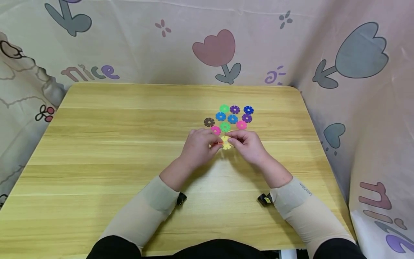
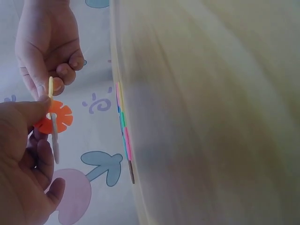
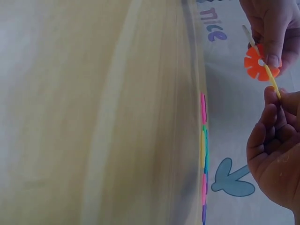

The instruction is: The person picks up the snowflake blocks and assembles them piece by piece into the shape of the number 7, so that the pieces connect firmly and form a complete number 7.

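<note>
Pinching an orange notched disc (image 2: 63, 117) between thumb and fingers, the left hand (image 1: 199, 146) is meeting the right hand (image 1: 249, 145) above the wooden table (image 1: 97, 162), while the right hand is gripping a yellow notched disc (image 1: 226, 144) by its edge between thumb and forefinger. The two held discs are touching, the yellow one standing crosswise to the orange one in both wrist views. A thin pale piece (image 2: 56, 143) is jutting from the orange disc on the side away from the yellow one; it is showing edge-on, so its full shape is hard to tell. Just beyond the hands, more notched discs are lying in a loose cluster: a green disc (image 1: 224, 108), a purple disc (image 1: 234, 109) and a dark blue disc (image 1: 248, 110) are forming the far row, and two blue discs (image 1: 221, 116) and another purple one are sitting behind a nearer green one and two pink discs (image 1: 241, 125). A brown disc (image 1: 208, 122) is resting at the cluster's left end. Black wrist cameras (image 1: 182, 199) are jutting inward from the pale sleeves (image 1: 142, 212), and a printed cloth (image 1: 139, 43) with flowers and lettering is hanging behind the table.
</note>
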A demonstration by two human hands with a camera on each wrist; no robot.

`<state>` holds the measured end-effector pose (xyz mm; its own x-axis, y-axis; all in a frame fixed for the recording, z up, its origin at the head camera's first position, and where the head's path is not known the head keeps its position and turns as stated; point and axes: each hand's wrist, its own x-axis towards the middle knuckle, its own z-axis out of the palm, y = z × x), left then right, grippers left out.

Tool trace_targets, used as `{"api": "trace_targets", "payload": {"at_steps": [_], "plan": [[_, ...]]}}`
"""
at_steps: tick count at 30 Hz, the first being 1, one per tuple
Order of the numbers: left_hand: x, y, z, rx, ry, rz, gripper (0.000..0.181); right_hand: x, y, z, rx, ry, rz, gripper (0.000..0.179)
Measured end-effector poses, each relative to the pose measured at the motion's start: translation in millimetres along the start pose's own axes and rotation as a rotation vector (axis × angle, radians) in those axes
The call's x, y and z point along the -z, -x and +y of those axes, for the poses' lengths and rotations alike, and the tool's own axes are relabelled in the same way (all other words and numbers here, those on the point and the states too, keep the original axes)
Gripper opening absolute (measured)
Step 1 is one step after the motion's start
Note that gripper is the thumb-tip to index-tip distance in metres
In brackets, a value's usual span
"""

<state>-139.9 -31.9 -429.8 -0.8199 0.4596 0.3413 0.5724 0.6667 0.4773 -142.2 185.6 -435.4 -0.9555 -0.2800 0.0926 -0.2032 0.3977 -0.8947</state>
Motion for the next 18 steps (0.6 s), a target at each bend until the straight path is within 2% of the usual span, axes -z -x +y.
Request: {"api": "trace_targets", "payload": {"at_steps": [4,8,13,18], "plan": [[0.7,0.1,0.4,0.037,-0.006,-0.015,0.008,3.8,-1.5,2.8,-0.004,0.013,0.022,0.020],[1.5,0.1,-0.6,0.070,-0.013,-0.023,0.008,11.8,-5.3,6.0,0.007,0.052,0.101,0.020],[1.3,0.5,-2.0,0.088,-0.017,-0.020,0.008,19.1,-10.8,7.4,0.003,0.207,0.156,0.023],[-0.3,0.0,-2.3,0.101,-0.019,-0.036,0.008,21.1,-17.7,13.0,-0.042,0.396,0.101,0.039]]}}
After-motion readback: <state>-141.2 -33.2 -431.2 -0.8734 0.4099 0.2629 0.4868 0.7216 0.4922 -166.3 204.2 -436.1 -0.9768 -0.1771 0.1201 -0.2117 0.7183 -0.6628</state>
